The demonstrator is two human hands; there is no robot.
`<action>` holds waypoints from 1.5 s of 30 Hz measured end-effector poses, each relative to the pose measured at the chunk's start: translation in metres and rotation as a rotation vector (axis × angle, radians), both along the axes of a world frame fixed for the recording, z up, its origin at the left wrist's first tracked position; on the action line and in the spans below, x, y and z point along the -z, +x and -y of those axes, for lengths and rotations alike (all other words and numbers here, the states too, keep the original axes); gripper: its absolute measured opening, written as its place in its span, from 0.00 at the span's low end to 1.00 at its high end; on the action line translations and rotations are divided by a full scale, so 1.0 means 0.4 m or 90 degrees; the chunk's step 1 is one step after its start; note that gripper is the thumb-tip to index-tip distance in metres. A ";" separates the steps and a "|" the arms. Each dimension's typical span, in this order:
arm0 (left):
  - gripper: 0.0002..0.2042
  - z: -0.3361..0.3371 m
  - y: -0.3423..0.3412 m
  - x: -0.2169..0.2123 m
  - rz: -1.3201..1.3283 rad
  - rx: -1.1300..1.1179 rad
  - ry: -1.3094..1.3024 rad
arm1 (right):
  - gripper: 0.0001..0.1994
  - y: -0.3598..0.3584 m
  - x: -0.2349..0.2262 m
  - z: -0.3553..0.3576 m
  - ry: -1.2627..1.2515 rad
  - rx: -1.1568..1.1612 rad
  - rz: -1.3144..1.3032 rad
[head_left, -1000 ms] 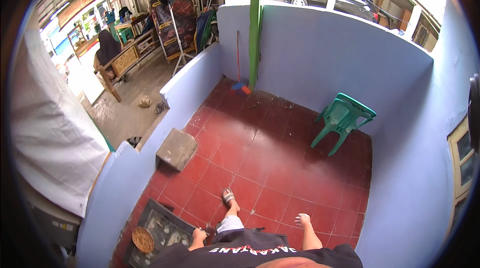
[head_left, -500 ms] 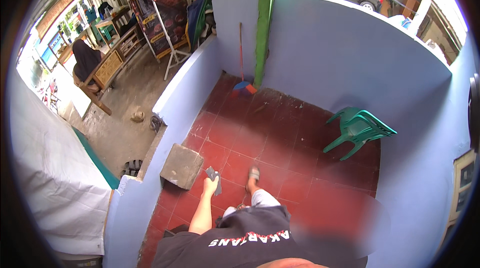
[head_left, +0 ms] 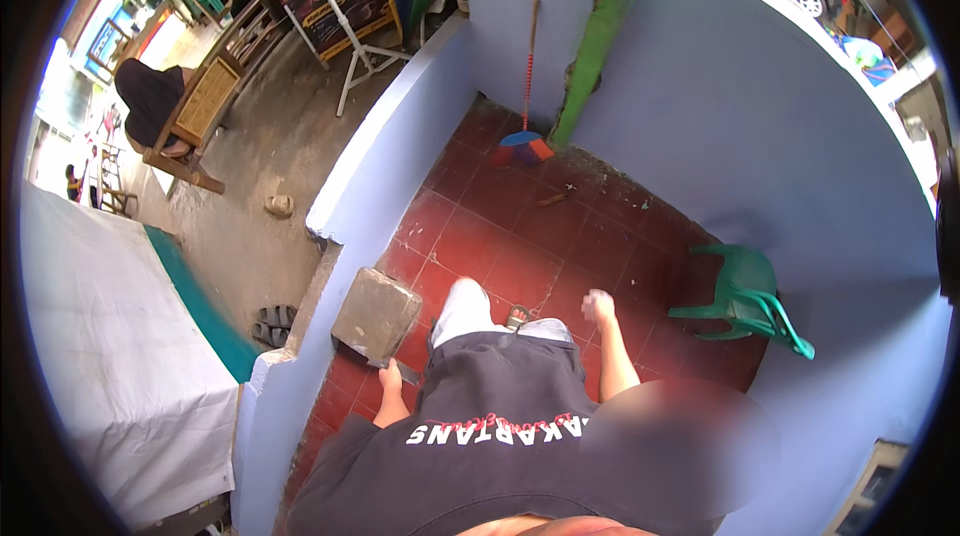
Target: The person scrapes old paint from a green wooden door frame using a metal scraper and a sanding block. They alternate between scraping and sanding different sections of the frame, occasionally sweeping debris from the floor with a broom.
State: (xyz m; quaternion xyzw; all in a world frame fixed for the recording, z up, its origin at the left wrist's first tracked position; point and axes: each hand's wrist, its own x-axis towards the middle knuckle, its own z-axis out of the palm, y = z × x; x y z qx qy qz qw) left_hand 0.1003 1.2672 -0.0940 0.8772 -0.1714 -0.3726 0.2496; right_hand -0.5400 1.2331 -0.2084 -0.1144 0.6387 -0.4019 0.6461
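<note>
I stand on a red tiled floor [head_left: 520, 236] between pale blue walls. My left hand [head_left: 392, 378] hangs at my side, curled around a small dark flat object [head_left: 408, 373]; what it is I cannot make out. It is just below a grey concrete block [head_left: 375, 314] that rests against the low blue wall [head_left: 385, 161]. My right hand [head_left: 598, 306] swings ahead of me as a closed fist with nothing visible in it. My dark shirt and light shorts hide my legs.
A green plastic chair [head_left: 745, 296] lies tipped at the right wall. A broom [head_left: 527, 136] leans in the far corner by a green post [head_left: 600, 36]. Beyond the low wall are sandals [head_left: 270, 326], white sheeting [head_left: 110, 356], a wooden bench [head_left: 205, 101] and a seated person [head_left: 148, 101].
The view has moved forward toward the far corner. The concrete block is now beside my left hand, and my right fist has swung into view.
</note>
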 end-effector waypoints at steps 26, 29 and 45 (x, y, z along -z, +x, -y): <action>0.15 1.847 0.131 -0.161 -0.284 0.209 -0.261 | 0.10 0.293 -1.095 1.867 -0.521 0.261 -0.753; 0.16 1.946 0.161 -0.180 -0.297 0.199 -0.294 | 0.11 0.308 -1.204 2.060 -0.552 0.310 -0.770; 0.15 2.006 0.031 -0.226 -0.268 0.222 -0.159 | 0.21 -0.148 -1.144 2.942 -0.194 -0.340 -1.199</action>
